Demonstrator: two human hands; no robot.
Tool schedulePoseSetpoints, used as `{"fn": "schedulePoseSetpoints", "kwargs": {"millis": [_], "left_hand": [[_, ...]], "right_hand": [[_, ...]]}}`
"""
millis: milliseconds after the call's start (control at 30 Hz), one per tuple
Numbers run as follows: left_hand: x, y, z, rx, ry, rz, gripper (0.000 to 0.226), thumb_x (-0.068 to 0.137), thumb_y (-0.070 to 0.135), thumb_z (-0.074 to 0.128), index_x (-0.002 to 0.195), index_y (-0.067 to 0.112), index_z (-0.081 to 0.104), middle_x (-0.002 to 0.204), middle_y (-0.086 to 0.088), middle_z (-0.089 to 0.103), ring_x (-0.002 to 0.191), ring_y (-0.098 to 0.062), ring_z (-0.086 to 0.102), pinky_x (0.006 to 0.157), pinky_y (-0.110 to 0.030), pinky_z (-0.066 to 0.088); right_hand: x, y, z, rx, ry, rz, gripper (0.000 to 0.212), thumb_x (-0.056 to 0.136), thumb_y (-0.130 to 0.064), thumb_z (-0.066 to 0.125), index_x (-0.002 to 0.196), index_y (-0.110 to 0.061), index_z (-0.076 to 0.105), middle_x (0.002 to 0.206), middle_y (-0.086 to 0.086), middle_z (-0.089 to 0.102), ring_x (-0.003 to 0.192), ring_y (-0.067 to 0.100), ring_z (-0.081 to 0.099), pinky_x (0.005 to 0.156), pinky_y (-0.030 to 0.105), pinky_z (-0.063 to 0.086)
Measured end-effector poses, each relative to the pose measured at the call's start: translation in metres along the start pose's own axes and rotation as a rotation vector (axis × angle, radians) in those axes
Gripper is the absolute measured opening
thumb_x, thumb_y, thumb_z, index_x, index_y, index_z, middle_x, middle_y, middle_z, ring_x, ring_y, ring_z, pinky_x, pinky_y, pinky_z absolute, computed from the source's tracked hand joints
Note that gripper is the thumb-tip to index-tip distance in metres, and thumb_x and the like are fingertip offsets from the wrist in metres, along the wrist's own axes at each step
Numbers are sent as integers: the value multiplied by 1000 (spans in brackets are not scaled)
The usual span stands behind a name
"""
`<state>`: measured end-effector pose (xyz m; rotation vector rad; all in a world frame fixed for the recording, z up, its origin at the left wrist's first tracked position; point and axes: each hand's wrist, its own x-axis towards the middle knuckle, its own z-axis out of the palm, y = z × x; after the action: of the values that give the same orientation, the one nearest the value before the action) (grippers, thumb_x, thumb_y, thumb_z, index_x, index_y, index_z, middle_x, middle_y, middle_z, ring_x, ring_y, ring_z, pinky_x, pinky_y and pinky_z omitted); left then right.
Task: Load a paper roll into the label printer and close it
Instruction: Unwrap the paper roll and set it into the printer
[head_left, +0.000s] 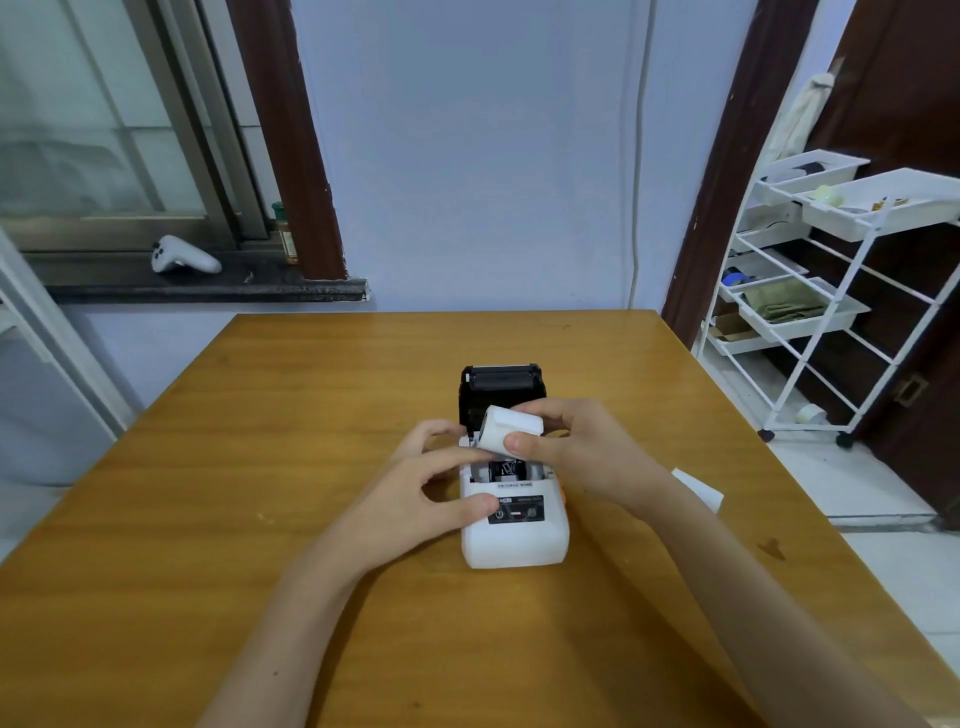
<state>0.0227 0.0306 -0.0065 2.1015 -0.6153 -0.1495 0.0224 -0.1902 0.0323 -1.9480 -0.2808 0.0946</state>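
A small white label printer (514, 540) sits in the middle of the wooden table (208, 493). Its black lid (501, 387) stands tilted up at the back, leaving the paper bay open. My right hand (576, 452) holds a white paper roll (506, 428) just above that open bay, thumb on the roll's front. My left hand (436, 483) rests against the printer's left side, its thumb on the dark control panel and its fingers at the bay's left edge.
A white scrap of paper (698, 488) lies on the table to the right of my right forearm. A white wire trolley (831, 291) with trays stands off the table's right side. A white controller (182, 254) lies on the window sill at back left.
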Motion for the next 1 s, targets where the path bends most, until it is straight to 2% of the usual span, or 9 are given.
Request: {"fn": "schedulePoseSetpoints", "kwargs": {"millis": [100,200,267,367,433,567,733,833,1000], "left_hand": [[1,0,-2,-6,18,12,45,68,62,74,110,45,67,137,27,43,128,2,47,109,-30,41],[2,0,-2,-74,44,-15,41,64,54,81,92,35,57,133,24,54,120,-3,58,105,-38,46],[2,1,-2,-98,42,-29,43,64,50,82,88,34,50,131,26,57,117,-1,59,103,-35,47],[2,0,-1,-55,42,-11,39,64,54,80,89,38,55,134,24,51,118,-3,57,106,-36,45],[3,-2,-1,-33,48,-8,40,63,59,78,93,40,58,134,23,48,117,-6,57,106,-37,46],[3,-3,-1,-35,45,-10,47,62,61,77,99,38,59,135,24,47,116,-5,57,106,-37,45],[3,-4,-1,-33,47,-1,44,62,61,77,98,38,65,133,25,47,118,-4,55,106,-37,45],[2,-2,-1,-43,36,4,44,62,62,76,103,46,69,133,29,45,121,0,53,109,-37,43],[1,-2,-1,-25,45,12,46,65,64,73,109,48,71,131,35,46,127,6,46,112,-40,39]], "right_hand": [[1,-1,2,1,10,-10,19,89,-18,70,107,-15,72,91,-6,74,75,-5,66,67,15,53],[1,1,7,-46,9,4,20,88,-21,70,107,-17,72,91,-4,74,75,3,67,69,34,57],[1,4,10,-86,1,-10,21,88,-22,70,109,-18,71,94,-1,74,76,3,67,70,35,57],[0,7,9,-113,8,-11,23,88,-24,71,110,-19,70,95,-5,73,78,0,66,71,34,59],[1,8,6,-174,5,-3,25,85,-34,72,108,-27,69,96,-10,72,88,4,67,80,42,59],[7,8,1,-417,4,6,31,71,-62,65,96,-44,67,96,-22,70,109,10,57,100,47,42],[6,11,2,-97,-15,33,25,86,-26,72,110,-20,69,92,-9,74,86,10,71,82,39,59],[0,16,4,7,-14,40,26,89,-21,70,114,-12,67,99,2,76,91,24,72,82,43,58],[1,16,3,12,-29,46,27,91,-21,68,116,-11,66,101,1,75,93,23,72,83,44,59]]}}
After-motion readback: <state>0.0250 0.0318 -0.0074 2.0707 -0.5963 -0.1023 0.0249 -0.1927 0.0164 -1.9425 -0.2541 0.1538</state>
